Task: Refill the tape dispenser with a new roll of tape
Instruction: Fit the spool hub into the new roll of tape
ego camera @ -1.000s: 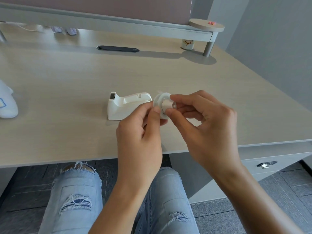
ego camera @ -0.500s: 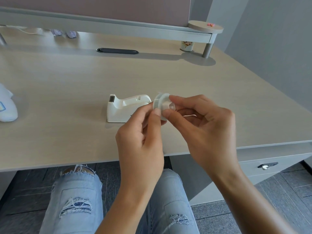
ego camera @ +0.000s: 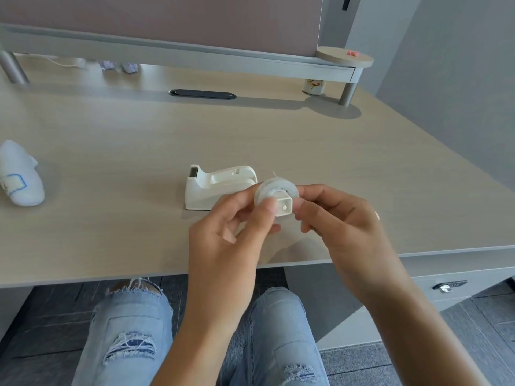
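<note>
A white tape dispenser (ego camera: 214, 188) stands on the wooden desk (ego camera: 139, 151), its roll cradle bare and its cutter at the left end. Just right of it, above the desk, both hands hold a clear tape roll (ego camera: 271, 189) with a white square-ended spindle (ego camera: 284, 206) pushed through its core. My left hand (ego camera: 234, 235) pinches the roll's near left side with thumb and fingers. Fingertips of my right hand (ego camera: 342, 229) grip the roll's right edge. A short loose tape end sticks up from the roll's top.
A white rounded object (ego camera: 19, 174) with a blue label lies at the desk's left edge. A dark cable grommet (ego camera: 202, 94) sits at the back. A raised shelf (ego camera: 178, 55) on metal legs spans the rear, with a small jar (ego camera: 313, 86) beneath its right end. A drawer handle (ego camera: 448, 285) is at lower right.
The roll has been turned so the spindle's square end faces me. Both hands have stayed in about the same place beside the dispenser.
</note>
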### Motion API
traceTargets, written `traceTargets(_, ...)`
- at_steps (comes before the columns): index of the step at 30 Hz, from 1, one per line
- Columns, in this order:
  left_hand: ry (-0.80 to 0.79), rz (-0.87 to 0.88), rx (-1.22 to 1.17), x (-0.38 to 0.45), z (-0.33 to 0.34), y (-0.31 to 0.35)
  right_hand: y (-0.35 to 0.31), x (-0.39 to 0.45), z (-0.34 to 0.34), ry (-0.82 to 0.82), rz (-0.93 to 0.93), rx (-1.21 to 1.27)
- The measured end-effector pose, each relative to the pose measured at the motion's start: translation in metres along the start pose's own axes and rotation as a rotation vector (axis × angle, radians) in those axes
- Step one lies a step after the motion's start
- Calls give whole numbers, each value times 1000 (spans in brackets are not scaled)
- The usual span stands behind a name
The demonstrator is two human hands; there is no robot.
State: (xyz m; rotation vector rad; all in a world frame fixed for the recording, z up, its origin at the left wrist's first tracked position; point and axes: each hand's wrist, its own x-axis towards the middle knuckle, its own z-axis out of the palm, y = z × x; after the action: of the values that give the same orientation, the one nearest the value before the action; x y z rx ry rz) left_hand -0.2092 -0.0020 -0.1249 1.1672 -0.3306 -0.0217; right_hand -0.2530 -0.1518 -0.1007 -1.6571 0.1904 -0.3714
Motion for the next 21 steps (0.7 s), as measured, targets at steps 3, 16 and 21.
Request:
traceTargets(3,25,4,29,0,-5,0,2,-1,1,-38,7,62)
traceTargets(16,-9,25,49,-1,-14,7,-9,-5,14,-19,-28,77)
traceTargets(21,24,15,34,-1,-21,10,-17,-6,22,-11,9,3)
